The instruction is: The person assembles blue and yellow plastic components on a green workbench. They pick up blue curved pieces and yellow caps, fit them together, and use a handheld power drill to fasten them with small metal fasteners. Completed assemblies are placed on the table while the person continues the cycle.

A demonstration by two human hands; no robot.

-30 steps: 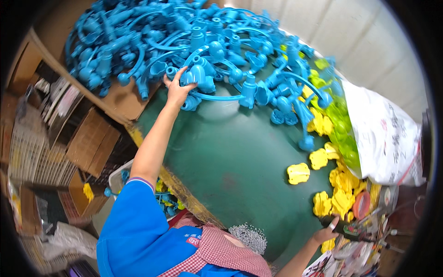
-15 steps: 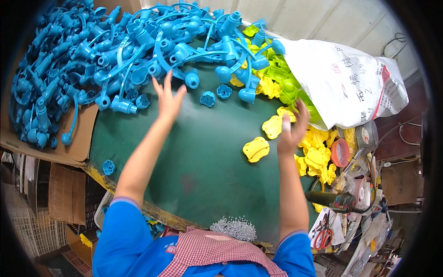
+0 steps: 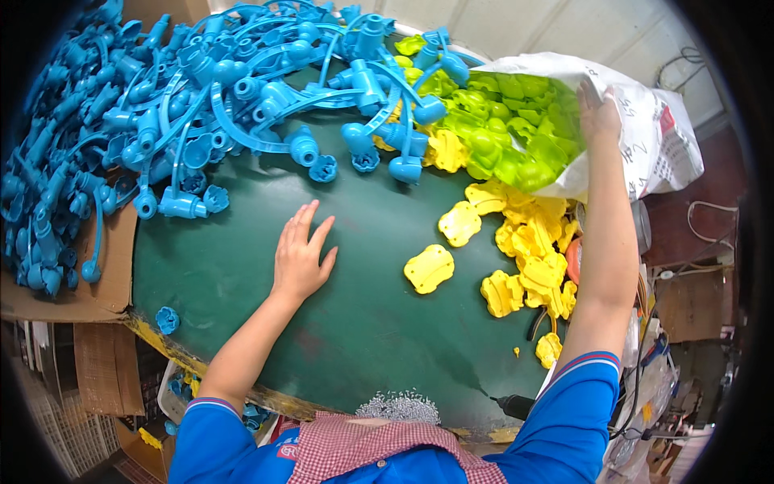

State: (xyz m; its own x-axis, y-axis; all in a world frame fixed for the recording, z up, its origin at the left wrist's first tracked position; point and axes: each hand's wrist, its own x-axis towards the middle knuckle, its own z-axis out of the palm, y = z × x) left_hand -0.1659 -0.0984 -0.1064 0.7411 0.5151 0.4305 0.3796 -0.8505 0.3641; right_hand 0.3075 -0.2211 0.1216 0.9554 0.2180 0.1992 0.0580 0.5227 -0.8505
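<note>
My left hand (image 3: 300,258) hovers or rests palm down over the middle of the green tabletop (image 3: 339,339), fingers stretched out and holding nothing. Beyond it lie blue plastic parts with curved arms (image 3: 302,148) and small blue toothed cups (image 3: 323,168). My right hand (image 3: 600,121) is at the upper rim of a white sack (image 3: 657,149), its fingers bent over the edge and gripping it. Lime-green plastic shells (image 3: 516,145) fill the sack's mouth and spill toward the table. Yellow plastic parts (image 3: 429,269) lie between my two arms, several more heaped beside my right forearm.
A large heap of blue parts (image 3: 72,153) fills a cardboard box (image 3: 109,282) at the left. Small silver screws (image 3: 399,407) are piled at the near edge. A dark power screwdriver (image 3: 513,405) lies by my right sleeve. A blue cup (image 3: 167,320) sits near the left corner.
My right hand has moved up and right onto the sack's rim, and the sack's mouth now shows more green shells. My left hand has drawn back from the blue parts toward me.
</note>
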